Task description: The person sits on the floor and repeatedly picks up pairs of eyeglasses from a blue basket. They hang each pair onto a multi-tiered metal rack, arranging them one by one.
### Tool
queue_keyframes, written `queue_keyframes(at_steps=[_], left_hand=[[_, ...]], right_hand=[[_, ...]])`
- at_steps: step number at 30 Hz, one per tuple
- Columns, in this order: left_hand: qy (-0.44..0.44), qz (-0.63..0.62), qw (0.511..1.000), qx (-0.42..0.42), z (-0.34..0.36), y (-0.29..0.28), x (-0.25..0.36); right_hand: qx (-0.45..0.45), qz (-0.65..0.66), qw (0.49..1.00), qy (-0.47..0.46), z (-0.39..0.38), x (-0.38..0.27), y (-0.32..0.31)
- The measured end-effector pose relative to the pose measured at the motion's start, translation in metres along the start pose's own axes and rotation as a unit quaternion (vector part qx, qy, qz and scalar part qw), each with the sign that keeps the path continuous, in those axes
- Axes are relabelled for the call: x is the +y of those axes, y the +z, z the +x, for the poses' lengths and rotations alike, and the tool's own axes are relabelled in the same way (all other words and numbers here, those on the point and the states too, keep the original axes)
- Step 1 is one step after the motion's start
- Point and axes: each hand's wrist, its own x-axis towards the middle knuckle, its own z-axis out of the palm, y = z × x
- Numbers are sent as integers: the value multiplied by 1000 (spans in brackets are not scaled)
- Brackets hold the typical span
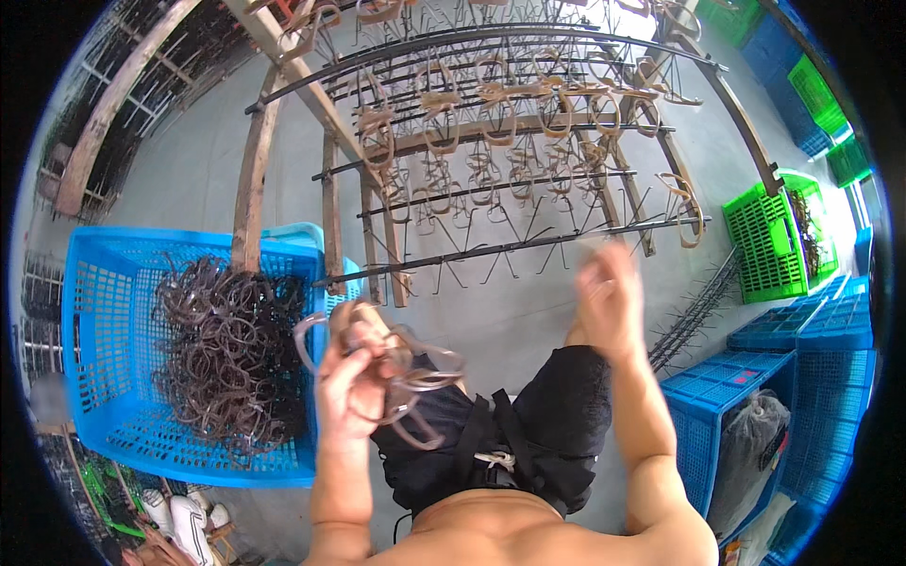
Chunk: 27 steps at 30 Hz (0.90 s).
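Observation:
My left hand [351,377] grips several translucent grey-brown eyeglass frames [420,375] near my lap. My right hand [609,292] is raised just short of a black rod with wire prongs [510,245]; motion blurs its curled fingers, and I cannot tell whether they hold anything. That rod carries a frame [681,212] at its right end. Above it, brownish frames [495,123] hang in rows on more rods of a wooden rack [247,198]. To my left, a blue basket [109,340] holds a heap of similar frames [222,349].
A green basket with dark items [755,245] sits at right, beside leaning pronged rods [694,316]. Blue crates [698,443], one with grey bagged material, line the lower right. More stacked crates [816,94] stand behind. White shoes or clothing [189,528] lie at lower left.

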Motion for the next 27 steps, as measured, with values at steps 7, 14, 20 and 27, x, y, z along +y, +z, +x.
queue_keyframes(at_steps=[7, 14, 20, 27], left_hand=[[-88, -19, 992, -88, 2, 11, -39], [-28, 218, 971, -97, 8, 17, -68], [-66, 76, 990, -101, -1, 18, -81], [-127, 34, 982, -138, 6, 33, -89]], right_hand=[[-296, 406, 847, 173, -54, -64, 40], [-209, 308, 927, 42, -56, -36, 21], [276, 235, 902, 233, -18, 58, -6], [346, 283, 836, 318, 27, 108, -2]])
